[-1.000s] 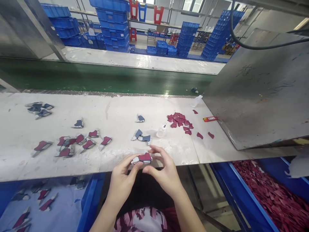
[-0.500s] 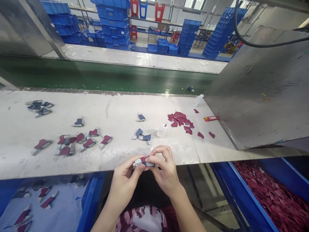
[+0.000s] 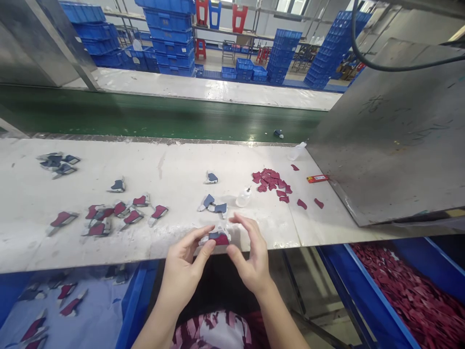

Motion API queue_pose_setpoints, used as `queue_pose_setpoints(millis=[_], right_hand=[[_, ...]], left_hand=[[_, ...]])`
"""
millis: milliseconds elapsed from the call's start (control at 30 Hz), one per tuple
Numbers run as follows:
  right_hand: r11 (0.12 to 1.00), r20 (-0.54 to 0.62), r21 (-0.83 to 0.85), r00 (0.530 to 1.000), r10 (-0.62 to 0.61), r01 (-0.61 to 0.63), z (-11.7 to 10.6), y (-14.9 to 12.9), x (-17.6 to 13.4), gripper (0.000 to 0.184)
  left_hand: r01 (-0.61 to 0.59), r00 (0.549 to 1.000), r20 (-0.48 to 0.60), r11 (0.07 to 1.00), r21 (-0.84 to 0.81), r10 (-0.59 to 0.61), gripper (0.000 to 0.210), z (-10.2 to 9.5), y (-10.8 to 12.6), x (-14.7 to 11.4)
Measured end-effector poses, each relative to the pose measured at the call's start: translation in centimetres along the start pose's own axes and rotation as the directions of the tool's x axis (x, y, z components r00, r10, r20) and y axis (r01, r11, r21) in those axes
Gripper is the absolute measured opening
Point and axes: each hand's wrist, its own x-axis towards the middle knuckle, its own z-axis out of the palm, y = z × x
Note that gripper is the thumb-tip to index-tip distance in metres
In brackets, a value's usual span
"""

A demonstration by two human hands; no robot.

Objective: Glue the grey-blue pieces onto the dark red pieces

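A small maroon-and-gray part is at the near edge of the white tabletop, directly in front of the person. The left hand grips the part's left end between thumb and fingers. The right hand is spread wide at the other end, thumb and fingers curved apart; whether it touches the part cannot be told.

Just beyond the hands, two blue-and-gray parts lie together, with a clear bottle with a dark tip standing beside them. A single blue part lies farther toward the far edge. To the right is a loose pile of flat maroon pieces, then a red-and-yellow packet next to a leaning metal panel. A second translucent bottle is tilted near the far edge.

Toward the tabletop's left end lie a cluster of maroon-and-gray parts and, nearer the far edge, a bunch of blue-gray parts.

Below the near edge, a blue bin on the left contains scattered parts; another on the right holds a heap of maroon pieces. Past the far edge runs a green belt.
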Motion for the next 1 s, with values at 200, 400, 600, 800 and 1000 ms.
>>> queue_pose_setpoints(millis=[200,400,600,800,1000], right_hand=[[0.990,0.083,0.087,0.991,0.101,-0.108,0.3,-0.1,0.3,0.019],[0.975,0.093,0.135,0.982,0.167,-0.179,0.7,0.2,0.1,0.016],[0.984,0.083,0.118,0.989,0.125,-0.135,1.0,0.4,-0.2,0.015],[0.970,0.127,0.141,0.976,0.179,-0.197,1.8,0.7,-0.3,0.018],[0.958,0.154,0.138,0.961,0.229,-0.251,1.4,1.7,0.2,0.039]], left_hand=[[-0.006,1.000,-0.003,0.999,-0.053,0.006,0.027,0.4,0.4,-0.2],[-0.023,1.000,0.015,0.997,-0.075,0.024,0.022,0.4,0.8,-0.3],[0.024,1.000,0.016,0.989,-0.149,-0.022,0.020,0.3,0.8,-0.3],[-0.032,0.998,0.052,0.998,-0.062,0.036,0.021,-0.2,0.4,0.2],[-0.044,0.950,-0.281,0.948,0.315,0.137,0.030,-6.5,-1.2,3.7]])
